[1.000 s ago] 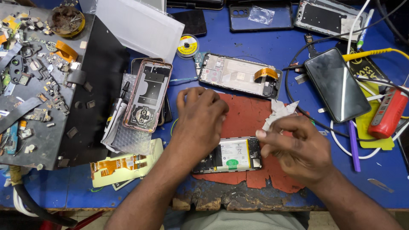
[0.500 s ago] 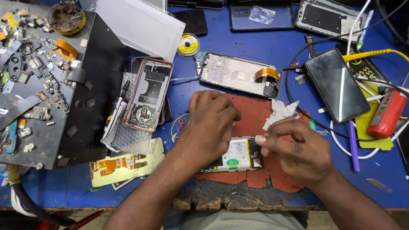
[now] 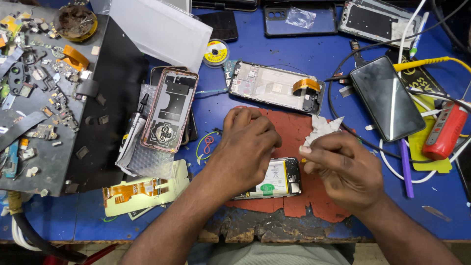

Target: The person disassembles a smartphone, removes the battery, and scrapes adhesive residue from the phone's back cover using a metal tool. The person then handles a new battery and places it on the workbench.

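red mat (image 3: 294, 132), opened phone (image 3: 274, 179) under left hand (image 3: 248, 145), right hand (image 3: 343, 164) beside

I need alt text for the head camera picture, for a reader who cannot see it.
Two bare hands work over an opened phone on a red mat: the left hand covers it, the right hand pinches a small tool beside white tissue. Phone parts litter the blue bench.

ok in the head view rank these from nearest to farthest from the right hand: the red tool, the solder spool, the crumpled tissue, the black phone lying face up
From the right hand:
1. crumpled tissue, touching its fingers, just above.
2. black phone, up and to the right.
3. red tool, at the right edge.
4. solder spool, far up to the left.
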